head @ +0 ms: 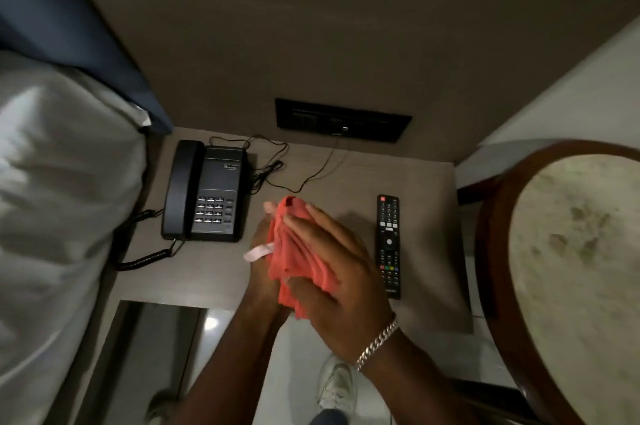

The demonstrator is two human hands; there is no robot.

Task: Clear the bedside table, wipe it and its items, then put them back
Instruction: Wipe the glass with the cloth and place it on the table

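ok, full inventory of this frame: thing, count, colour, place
bedside table: 1, light wood, centre, against the wall
telephone: 1, black, table's left part, handset on cradle, coiled cord trailing off the left edge
thin cable: 1, black, from phone to wall panel
wall panel: 1, black, above the table's back edge
remote: 1, black with coloured buttons, table's right part, lying flat
cloth: 1, coral red, bunched between both hands above the table
bed linen: white, far left
headboard: 1, blue, upper left
chair: 1, dark wood frame, pale seat, right
shoes: 2, pale, on the floor below
bracelet: 1, silver, right wrist
left hand: holding cloth
right hand: holding cloth
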